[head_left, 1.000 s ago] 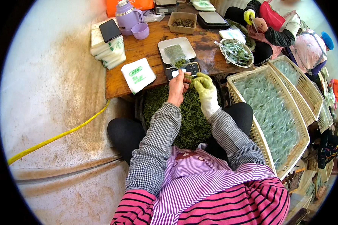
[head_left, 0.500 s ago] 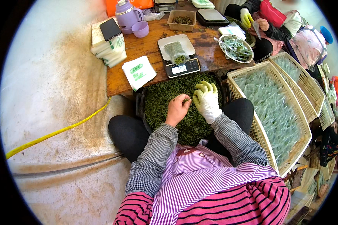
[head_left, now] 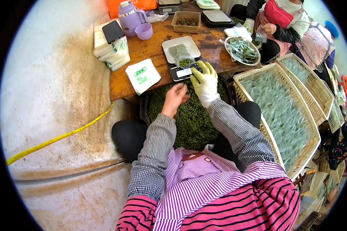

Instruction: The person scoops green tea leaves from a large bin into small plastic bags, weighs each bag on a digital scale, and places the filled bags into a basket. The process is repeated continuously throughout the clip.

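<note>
My bare left hand (head_left: pixel 174 101) hovers over the near-left part of a dark tub filled with small green buds (head_left: pixel 196 125); its fingertips are smeared by motion. My right hand (head_left: pixel 205 85), in a white glove with yellow-green fingers, reaches over the tub's far edge, its fingers apart and nothing visible in them. Those fingers overlap the front of a digital scale (head_left: pixel 175 73) on the table's edge; touching or not, I cannot tell. On the scale's pan (head_left: pixel 192 45) lies a clear plastic bag (head_left: pixel 179 53) partly filled with green buds.
A stack of white printed bags (head_left: pixel 143 76) lies left of the scale on the wooden table (head_left: pixel 121 82). Beyond are a purple jug (head_left: pixel 129 19), a cup (head_left: pixel 144 31) and a phone (head_left: pixel 113 31). A crate (head_left: pixel 243 79) of filled bags stands right. A co-worker's hand (head_left: pixel 269 29) holds a bag.
Both my hands have come apart. The right has moved forward to the scale's front, and the left slightly back and to the left. The co-worker's hands have shifted.
</note>
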The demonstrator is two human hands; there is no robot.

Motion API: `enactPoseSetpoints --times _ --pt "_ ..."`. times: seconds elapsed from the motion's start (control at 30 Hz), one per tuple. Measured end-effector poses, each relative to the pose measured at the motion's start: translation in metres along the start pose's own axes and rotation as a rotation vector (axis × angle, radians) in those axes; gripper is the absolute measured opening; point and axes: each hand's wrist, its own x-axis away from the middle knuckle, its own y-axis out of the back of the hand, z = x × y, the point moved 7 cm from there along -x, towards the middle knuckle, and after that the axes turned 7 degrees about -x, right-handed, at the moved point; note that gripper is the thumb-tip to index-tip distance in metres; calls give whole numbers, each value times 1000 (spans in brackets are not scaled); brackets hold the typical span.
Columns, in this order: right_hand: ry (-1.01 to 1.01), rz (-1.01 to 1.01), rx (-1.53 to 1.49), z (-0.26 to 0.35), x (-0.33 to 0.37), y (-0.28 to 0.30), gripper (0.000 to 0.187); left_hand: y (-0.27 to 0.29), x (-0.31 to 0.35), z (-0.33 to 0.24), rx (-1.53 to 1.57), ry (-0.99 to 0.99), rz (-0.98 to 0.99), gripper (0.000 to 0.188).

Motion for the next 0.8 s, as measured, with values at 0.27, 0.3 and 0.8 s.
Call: enactPoseSetpoints --times 0.27,0.3,0.8 --pt "98 147 381 -10 -51 -45 28 -14 -77 -39 663 37 -80 34" --pt "97 174 376 -13 -51 -48 26 -14 -82 -38 687 53 -124 31" --pt "-458 -39 -525 -28 20 10 16 -27 -54 -34 420 89 -138 48"
